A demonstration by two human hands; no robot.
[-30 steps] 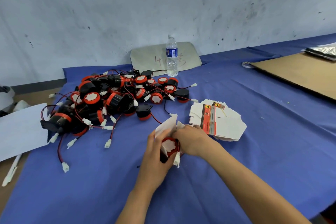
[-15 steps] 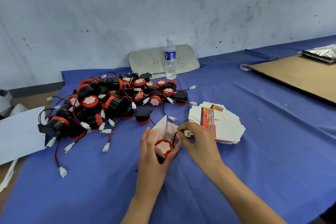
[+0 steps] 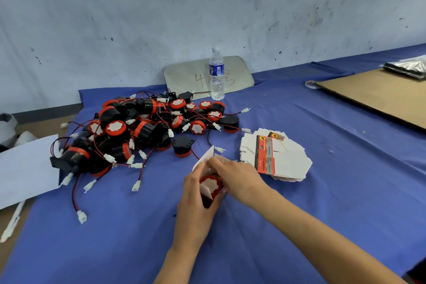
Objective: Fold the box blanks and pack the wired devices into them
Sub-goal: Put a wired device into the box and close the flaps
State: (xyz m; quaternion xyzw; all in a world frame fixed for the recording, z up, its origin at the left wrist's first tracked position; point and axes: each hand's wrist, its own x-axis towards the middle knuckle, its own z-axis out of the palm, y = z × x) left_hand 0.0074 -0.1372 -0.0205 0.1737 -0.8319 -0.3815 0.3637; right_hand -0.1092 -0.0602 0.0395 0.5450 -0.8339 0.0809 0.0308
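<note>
Gripping the box (image 3: pixel 208 188) with the left hand (image 3: pixel 196 200). Right hand (image 3: pixel 235 176) pinching inside, probably tucking the wire. Best keeping flaps clear.

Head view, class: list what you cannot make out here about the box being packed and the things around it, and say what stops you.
- Lower part of the box: covered by the left hand.
- Wire of the device in it: behind the right hand.
- Print on the box blanks: too small.
- Red writing on the grey board: partly behind the water bottle.
- White sheet: cut by the left edge.
</note>
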